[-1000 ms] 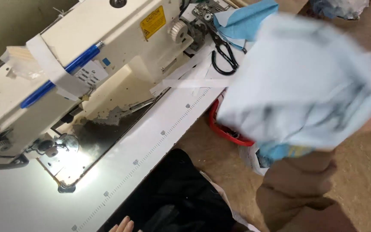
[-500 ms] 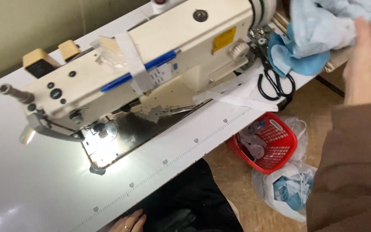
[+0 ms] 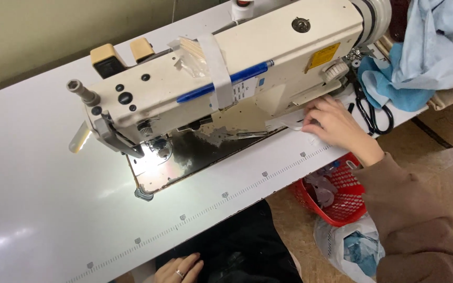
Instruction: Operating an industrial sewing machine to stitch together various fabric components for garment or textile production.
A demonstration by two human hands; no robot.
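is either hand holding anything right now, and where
Right hand rests on the end of a white fabric strip by the cream sewing machine; grip unclear. Left hand holds nothing.

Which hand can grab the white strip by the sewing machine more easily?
Probably the right hand: it already rests on the white strip beside the sewing machine. The left hand is down at the table edge, far from it.

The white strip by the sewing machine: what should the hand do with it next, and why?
Probably slide the white strip left toward the needle. The right hand rests on it at the machine's far end, away from the lit needle area.
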